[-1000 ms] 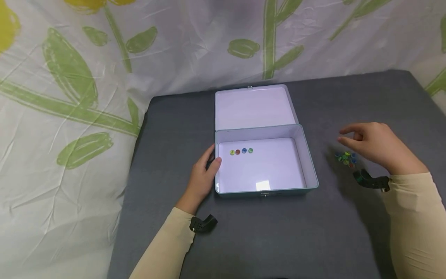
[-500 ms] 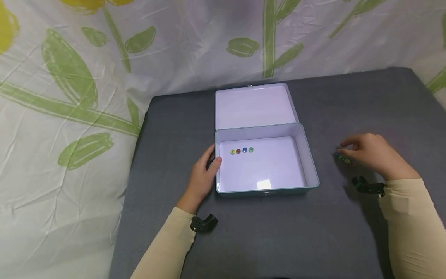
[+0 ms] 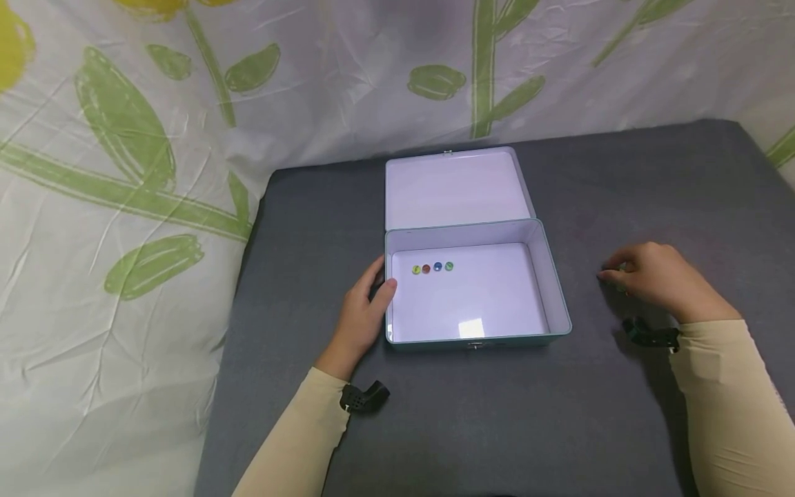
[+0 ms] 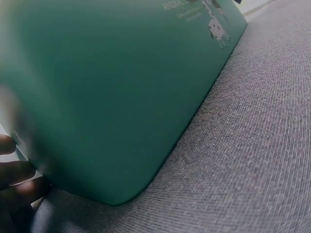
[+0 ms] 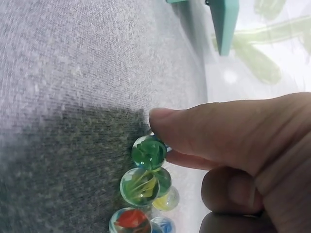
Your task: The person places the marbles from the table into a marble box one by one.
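Observation:
A green tin box (image 3: 478, 340) with a white inside lies with its hinged lid (image 3: 456, 190) back. My left hand (image 3: 359, 314) grips its left wall, thumb over the rim and fingers (image 4: 17, 174) around the outside near a corner. On the box floor several glass marbles (image 3: 437, 266) form a row: yellow, red, blue and green. To the right of the box, my right hand (image 3: 658, 279) is down at a pile of marbles (image 5: 139, 186), mostly covered by it in the head view. Thumb and forefinger pinch a bluish marble (image 5: 167, 147), largely hidden behind the thumb.
A dark grey cloth (image 3: 459, 428) covers the table. Behind and to the left hangs a white sheet (image 3: 348, 76) with painted green leaves and yellow flowers. Each wrist wears a black camera mount (image 3: 363, 398).
My right hand has come down onto the marble pile, and its thumb and forefinger have closed together there. The left hand keeps its hold on the box, which stays in place.

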`<state>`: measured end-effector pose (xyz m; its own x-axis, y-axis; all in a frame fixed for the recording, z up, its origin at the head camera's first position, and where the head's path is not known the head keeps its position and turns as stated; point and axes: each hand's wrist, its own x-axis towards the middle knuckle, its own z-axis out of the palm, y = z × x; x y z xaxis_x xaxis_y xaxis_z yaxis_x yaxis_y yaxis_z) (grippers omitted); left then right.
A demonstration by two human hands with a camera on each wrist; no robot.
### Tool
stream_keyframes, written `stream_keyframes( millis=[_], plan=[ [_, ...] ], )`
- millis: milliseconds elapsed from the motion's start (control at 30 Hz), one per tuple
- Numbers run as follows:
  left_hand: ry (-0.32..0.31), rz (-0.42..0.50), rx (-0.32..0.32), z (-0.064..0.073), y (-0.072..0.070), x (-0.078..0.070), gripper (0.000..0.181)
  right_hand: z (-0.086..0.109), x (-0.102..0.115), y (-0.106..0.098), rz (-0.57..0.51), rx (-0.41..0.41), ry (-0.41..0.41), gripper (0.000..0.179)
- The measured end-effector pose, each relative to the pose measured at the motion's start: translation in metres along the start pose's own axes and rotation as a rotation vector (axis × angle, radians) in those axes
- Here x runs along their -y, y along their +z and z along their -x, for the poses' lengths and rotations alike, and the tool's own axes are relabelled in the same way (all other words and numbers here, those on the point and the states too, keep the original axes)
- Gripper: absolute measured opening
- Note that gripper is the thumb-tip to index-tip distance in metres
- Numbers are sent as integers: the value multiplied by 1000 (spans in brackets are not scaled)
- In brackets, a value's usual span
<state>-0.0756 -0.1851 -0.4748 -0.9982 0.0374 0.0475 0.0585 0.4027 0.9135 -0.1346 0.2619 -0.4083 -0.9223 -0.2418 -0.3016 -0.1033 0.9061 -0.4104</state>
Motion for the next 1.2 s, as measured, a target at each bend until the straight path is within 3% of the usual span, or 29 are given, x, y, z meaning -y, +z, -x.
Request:
stream_keyframes(
  millis=[433, 967, 1200],
  plan=[
    [10, -5, -5, -1, 0, -1, 57, 1, 22, -11, 24, -41, -52, 33],
    [12, 4, -6, 0, -3, 1, 58, -13, 81, -31, 111, -154, -195, 25],
    [7, 16, 7, -1, -2, 2, 56, -19, 103, -36, 114, -141, -220, 22]
  ],
)
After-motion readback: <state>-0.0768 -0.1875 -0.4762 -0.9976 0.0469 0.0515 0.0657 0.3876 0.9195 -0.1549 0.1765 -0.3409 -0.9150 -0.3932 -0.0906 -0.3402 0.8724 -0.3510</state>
